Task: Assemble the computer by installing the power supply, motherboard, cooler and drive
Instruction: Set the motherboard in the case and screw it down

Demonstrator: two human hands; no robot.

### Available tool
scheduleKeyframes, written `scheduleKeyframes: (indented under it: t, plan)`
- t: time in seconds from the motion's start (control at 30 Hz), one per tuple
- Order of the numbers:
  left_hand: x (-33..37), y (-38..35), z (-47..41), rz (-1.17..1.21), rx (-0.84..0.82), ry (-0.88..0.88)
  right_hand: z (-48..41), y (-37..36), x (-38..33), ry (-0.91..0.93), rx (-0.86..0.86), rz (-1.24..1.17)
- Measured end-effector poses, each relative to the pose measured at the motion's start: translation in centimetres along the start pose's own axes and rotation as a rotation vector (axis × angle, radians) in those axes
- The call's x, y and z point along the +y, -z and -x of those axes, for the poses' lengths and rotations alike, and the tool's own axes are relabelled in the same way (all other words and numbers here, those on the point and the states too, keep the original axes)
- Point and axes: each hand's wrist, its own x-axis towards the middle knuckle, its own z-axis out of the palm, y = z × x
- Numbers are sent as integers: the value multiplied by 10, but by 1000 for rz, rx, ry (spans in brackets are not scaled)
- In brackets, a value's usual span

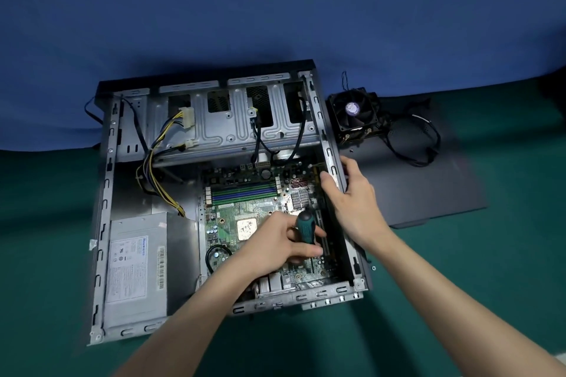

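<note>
We read this as the board-screw step. Case (105, 192) lies open on the bench (46, 223). PSU (134, 269) sits in its near-left corner, and the motherboard (242, 208) lies flat in the right half. Cooler (356, 113) is outside on the side panel (428, 186) right of the case, well apart from the socket. We see no drive, and the cage (232, 125) at the far end looks bare.

Left hand (275, 241) is wrapped round the screwdriver (306, 226), handle up, shaft pointing down at the board near the slots. The tip is hidden behind the fingers, so we can't tell if it's seated in a screw. Right hand (352, 195) grips the right case wall, thumb on the inner side.

Risks from here:
- Tip slips off the screw head and gouges traces or the slot beside it. Cause: driving off-axis or pushing too hard.
- CPU (246, 229) sits bare just left of the left hand — a dropped screw or a wrist brush lands right on it.
- Over-torque stresses the board at the standoff.
- Loose screw (373, 268) on the bench by the near-right corner could get knocked away by the right forearm.
- PSU leads (156, 168) hang loose left of the board. Unrouted, they could snag when we fit the cooler.
</note>
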Motion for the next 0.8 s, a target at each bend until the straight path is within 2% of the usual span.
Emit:
scheduleKeyframes:
  t: [0.1, 0.23, 0.8]
  plan:
    - [-2, -4, -3, -12, 9, -48, 0, 0, 0, -1, 0, 6]
    - [-3, -6, -5, -153, -12, -145, 1, 1, -1, 3, -3, 5]
    - [-9, -9, -12, -246, -97, -146, -1, 0, 1, 10, 3, 28]
